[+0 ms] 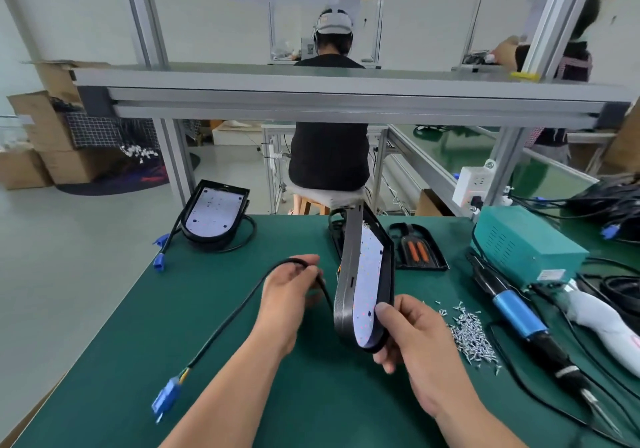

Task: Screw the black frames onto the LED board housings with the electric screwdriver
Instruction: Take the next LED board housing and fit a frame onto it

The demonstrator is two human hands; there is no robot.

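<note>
The mat (214, 326) is green, the frame (390, 267) black, its board (369, 271) white, seemingly pink-speckled.

Seated person (329, 157); cardboard boxes (38, 125)

I sit at a green-topped desk (329, 406) under a grey aluminium frame rail (346, 101). Far beyond my left hand (287, 295), the pale floor (86, 233) runs to stacked cardboard boxes (41, 143) and a white wall (69, 15). Ahead of my right hand (415, 337), a person in black (329, 157) sits on a stool (325, 195), back to me. The light is bright and even.
</note>
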